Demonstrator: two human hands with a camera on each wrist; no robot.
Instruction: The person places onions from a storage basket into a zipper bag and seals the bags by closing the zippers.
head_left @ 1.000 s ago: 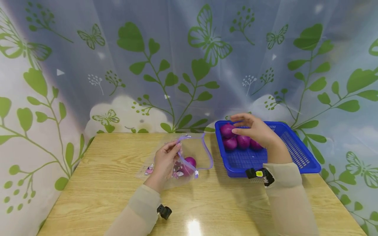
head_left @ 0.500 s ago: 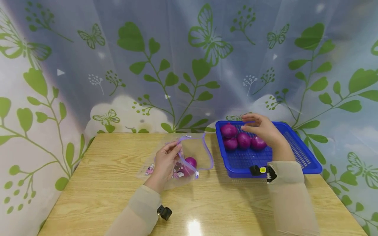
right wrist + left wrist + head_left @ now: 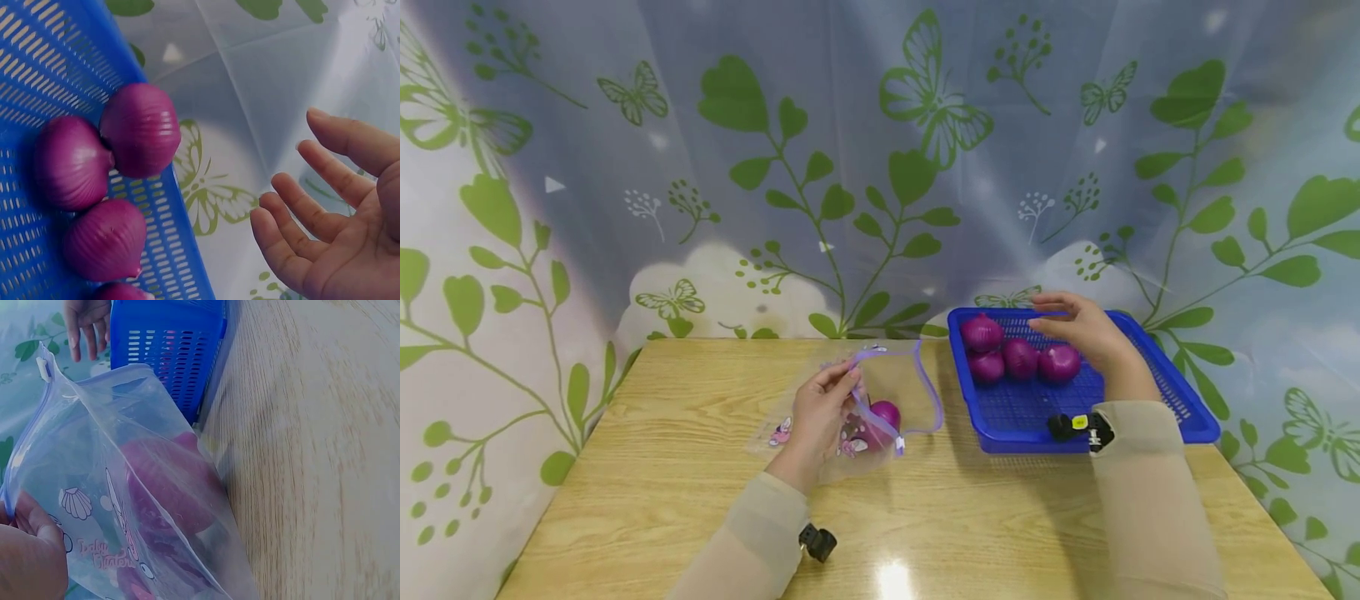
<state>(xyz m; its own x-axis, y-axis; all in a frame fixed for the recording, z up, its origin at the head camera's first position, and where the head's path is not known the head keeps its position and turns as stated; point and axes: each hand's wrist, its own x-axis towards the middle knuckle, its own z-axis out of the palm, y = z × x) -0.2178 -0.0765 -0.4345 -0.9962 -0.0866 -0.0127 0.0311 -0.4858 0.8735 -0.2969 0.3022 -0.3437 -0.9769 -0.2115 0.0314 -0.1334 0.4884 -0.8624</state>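
My left hand (image 3: 824,410) pinches the rim of a clear plastic zip bag (image 3: 94,447) with a lilac zip edge and cartoon print. The bag's mouth gapes towards the right. Inside, purple onion (image 3: 169,478) shows through the film, low in the bag. My right hand (image 3: 1093,337) hovers over the back of a blue plastic basket (image 3: 1018,439), palm turned left, fingers loosely spread and holding nothing. Several purple onions lie in the basket's left part, one of them (image 3: 140,129) leaning against the wall. The nearest onion (image 3: 1059,364) sits just left of and below the right hand.
Both the bag and the basket rest on a wooden table (image 3: 685,500), the basket to the right of the bag. A patterned curtain (image 3: 850,167) with green leaves and butterflies hangs right behind the table's back edge.
My right hand has drifted rightward over the basket, away from the onions, so the rightmost onion now shows fully. The left hand and the bag hold their place.
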